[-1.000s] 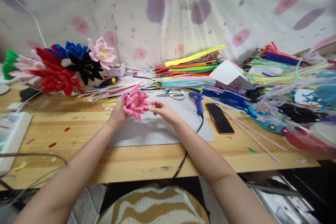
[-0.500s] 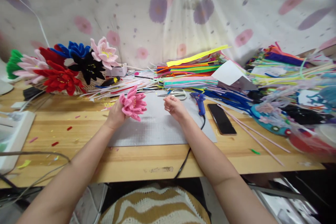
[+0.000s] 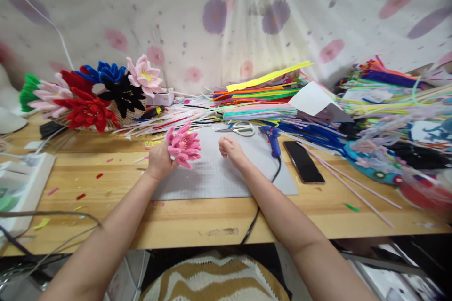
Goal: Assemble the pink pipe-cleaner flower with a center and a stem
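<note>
A pink pipe-cleaner flower (image 3: 184, 145) with yellow stamens is gripped from behind by my left hand (image 3: 160, 160), its petals facing right. My right hand (image 3: 231, 147) is curled closed over the grey cutting mat (image 3: 212, 183), apart from the flower; whether anything sits inside its fingers is hidden. Just beyond that hand lie scissors (image 3: 240, 128) with pale handles. A blue glue gun (image 3: 271, 138) rests to its right on the mat, its black cord running toward the table's front edge.
Finished flowers (image 3: 90, 108) in several colours stand at the back left. Bundles of pipe cleaners (image 3: 261, 103) line the back. A phone (image 3: 302, 162) lies right of the mat, beside loose pink stems (image 3: 349, 183). A white power strip (image 3: 33, 188) sits at left.
The view has shifted slightly, so the scene sits a little further right. The flower is turned slightly in my left hand. My right hand's fingers have curled in more.
</note>
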### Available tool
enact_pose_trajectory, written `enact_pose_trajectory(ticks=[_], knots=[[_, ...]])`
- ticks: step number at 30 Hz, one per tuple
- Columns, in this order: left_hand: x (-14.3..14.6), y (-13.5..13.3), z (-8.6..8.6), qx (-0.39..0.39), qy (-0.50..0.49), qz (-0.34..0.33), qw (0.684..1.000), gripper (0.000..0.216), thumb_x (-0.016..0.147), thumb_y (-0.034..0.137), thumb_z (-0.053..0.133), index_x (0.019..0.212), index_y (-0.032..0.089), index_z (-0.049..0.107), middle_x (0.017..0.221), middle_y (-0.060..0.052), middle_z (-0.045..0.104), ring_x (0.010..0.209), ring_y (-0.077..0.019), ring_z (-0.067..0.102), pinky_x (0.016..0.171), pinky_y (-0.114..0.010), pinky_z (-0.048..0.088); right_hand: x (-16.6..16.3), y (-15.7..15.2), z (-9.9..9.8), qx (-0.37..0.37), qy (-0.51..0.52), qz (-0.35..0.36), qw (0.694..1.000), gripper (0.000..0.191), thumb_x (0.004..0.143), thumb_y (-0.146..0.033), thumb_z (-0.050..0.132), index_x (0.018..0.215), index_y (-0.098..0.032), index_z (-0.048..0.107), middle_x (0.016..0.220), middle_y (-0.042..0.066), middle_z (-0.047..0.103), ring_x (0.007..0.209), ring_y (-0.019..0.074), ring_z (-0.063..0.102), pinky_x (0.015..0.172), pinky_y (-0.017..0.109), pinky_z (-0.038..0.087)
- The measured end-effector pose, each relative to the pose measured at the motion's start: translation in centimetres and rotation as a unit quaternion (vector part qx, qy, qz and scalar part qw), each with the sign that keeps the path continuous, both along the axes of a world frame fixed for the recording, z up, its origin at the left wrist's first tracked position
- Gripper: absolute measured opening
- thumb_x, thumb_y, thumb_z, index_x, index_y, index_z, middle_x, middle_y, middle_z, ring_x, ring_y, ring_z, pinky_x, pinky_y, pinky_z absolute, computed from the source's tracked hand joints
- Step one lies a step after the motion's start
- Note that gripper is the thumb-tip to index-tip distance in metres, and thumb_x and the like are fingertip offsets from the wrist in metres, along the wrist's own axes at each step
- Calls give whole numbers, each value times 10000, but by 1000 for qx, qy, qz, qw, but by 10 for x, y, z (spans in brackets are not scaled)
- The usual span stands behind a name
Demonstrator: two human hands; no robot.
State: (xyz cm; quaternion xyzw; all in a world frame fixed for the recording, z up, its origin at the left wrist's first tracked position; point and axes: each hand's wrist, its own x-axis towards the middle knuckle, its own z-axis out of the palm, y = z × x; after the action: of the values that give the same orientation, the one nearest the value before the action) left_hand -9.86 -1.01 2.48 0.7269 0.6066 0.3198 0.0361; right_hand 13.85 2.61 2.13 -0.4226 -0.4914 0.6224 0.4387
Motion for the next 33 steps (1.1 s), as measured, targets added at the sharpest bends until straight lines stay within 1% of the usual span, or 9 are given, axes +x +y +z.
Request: enact_pose_trajectory(ticks=[2, 6, 11, 14, 17, 21, 27, 30, 33], knots=[[0, -1, 2, -15, -3, 7, 1000, 522, 627, 580, 554, 942, 168, 608, 880, -165, 627, 896, -336, 590, 722, -379, 402, 3, 2, -1, 12, -40, -30, 999, 278, 671, -369, 478, 528, -212, 299, 435, -92, 222, 400, 42, 197, 421, 224, 153], [-2, -2, 2, -36, -37, 3, 999, 520, 610, 579, 591, 990, 224, 591, 933, -137, 618, 962, -318, 564, 709, -326, 390, 8, 1, 2, 92, -105, -69, 988, 439, 649, -496, 569, 490, -201, 285, 474, -72, 236, 469, 46, 202, 472, 239, 164], [6, -3, 7, -48, 2, 8, 999, 392, 618, 524, 599, 855, 213, 580, 841, -108, 606, 908, -294, 580, 678, -297, 376, 11, -2, 9, 100, -101, -15, 990, 457, 653, -597, 572, 541, -198, 380, 469, -73, 271, 467, 55, 213, 474, 239, 156], [21, -7, 25, -77, 59, 44, 994, 352, 694, 508, 522, 842, 190, 560, 813, -114, 618, 832, -294, 597, 655, -315, 372, 11, -1, 8, 90, -91, -5, 992, 442, 640, -596, 589, 558, -197, 419, 448, -79, 280, 452, 55, 217, 466, 235, 152], [36, -11, 48, -162, 82, 121, 976, 355, 799, 486, 358, 857, 190, 544, 778, -115, 634, 752, -301, 611, 592, -329, 368, 12, 1, 1, 70, -95, -20, 993, 448, 616, -590, 606, 538, -196, 409, 435, -82, 295, 438, 51, 224, 457, 233, 157], [48, -12, 67, -207, 122, 142, 960, 419, 807, 548, 316, 799, 200, 548, 799, -134, 660, 747, -313, 627, 587, -344, 398, 12, 3, -7, 51, -98, -21, 994, 448, 603, -592, 611, 544, -197, 409, 433, -72, 372, 418, 50, 272, 449, 230, 185], [55, -13, 59, -204, 119, 141, 961, 395, 794, 540, 351, 825, 191, 534, 795, -148, 653, 769, -321, 629, 616, -359, 412, 12, 3, -15, 61, -99, -22, 993, 427, 619, -584, 602, 549, -194, 442, 439, -48, 454, 427, 66, 360, 455, 222, 241], [54, -11, 52, -218, 56, 97, 969, 298, 725, 492, 491, 792, 201, 506, 770, -103, 631, 731, -278, 614, 564, -309, 384, 13, 3, -18, 50, -104, -24, 993, 419, 623, -582, 597, 558, -199, 441, 434, -47, 459, 415, 69, 350, 436, 219, 229], [50, -8, 47, -215, -53, 52, 974, 238, 616, 379, 622, 670, 207, 467, 626, -27, 541, 593, -200, 542, 485, -259, 312, 13, 3, -20, 44, -106, -27, 993, 413, 629, -580, 590, 576, -200, 438, 438, -49, 462, 401, 64, 328, 425, 217, 218]])
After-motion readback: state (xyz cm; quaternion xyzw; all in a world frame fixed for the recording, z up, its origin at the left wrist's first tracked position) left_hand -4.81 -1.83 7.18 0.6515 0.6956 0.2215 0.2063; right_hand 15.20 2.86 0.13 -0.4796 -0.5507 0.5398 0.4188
